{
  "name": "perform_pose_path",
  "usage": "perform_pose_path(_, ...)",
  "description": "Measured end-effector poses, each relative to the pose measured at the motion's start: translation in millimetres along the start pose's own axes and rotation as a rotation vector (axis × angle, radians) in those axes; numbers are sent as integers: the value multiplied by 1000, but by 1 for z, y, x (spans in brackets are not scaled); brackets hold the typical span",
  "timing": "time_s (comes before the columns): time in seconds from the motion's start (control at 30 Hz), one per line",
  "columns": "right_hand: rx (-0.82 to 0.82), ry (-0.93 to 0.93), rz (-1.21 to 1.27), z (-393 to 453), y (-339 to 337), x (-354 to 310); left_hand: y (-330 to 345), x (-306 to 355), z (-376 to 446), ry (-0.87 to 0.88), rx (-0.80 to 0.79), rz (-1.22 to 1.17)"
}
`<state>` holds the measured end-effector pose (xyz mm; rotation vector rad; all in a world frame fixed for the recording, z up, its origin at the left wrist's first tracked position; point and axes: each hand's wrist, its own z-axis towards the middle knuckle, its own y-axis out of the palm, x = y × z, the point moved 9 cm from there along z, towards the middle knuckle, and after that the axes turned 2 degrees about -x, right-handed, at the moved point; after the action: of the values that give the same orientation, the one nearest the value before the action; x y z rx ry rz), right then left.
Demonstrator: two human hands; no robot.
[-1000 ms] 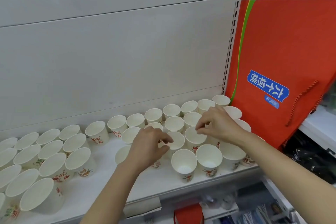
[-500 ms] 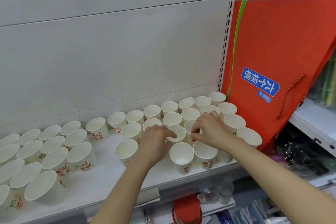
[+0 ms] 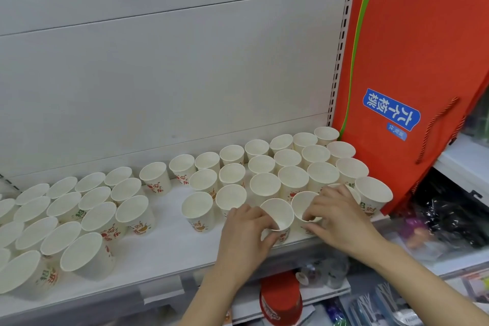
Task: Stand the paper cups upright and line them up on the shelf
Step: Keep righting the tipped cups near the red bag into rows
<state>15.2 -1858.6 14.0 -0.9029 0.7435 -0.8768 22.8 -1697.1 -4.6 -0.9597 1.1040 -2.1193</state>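
Many white paper cups with red print stand upright on the white shelf [image 3: 169, 251]. On the right they form close rows, from the back cup [image 3: 326, 134] down to the front edge. My left hand [image 3: 246, 230] grips a front-row cup [image 3: 278, 213], fingers and thumb curled round its wall. My right hand [image 3: 336, 217] grips the neighbouring front cup [image 3: 304, 201], fingertips at its rim and thumb below. A looser group of upright cups [image 3: 66, 219] fills the shelf's left part.
A large orange paper bag [image 3: 407, 66] with a blue label leans at the shelf's right end, touching the rows. Bare shelf lies between the two cup groups. Below are lower shelves with a red can [image 3: 280, 299] and packaged goods.
Both hands moved from the middle rows toward me to the front row, and each now holds a front-edge cup. The camera view shifted slightly.
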Motion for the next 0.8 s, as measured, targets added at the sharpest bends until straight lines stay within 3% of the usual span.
perform_pose_path(0.17,162,0,42,3,-18,-9,-17,-5,-3,-30,44,-71)
perform_pose_path(0.27,249,-11,90,23,-26,-27,-53,-41,-14,-148,245,-82)
perform_pose_path(0.33,225,-55,108,43,-17,-49,-75,-81,-29,-295,336,1)
perform_pose_path(0.43,102,-135,125,73,11,-82,-82,-124,-48,-451,234,29)
perform_pose_path(0.6,-179,-189,-35,100,54,-103,-72,-132,-53,-423,66,91)
perform_pose_path(0.8,-172,-182,-92,100,57,-97,-71,-125,-38,-395,41,88)
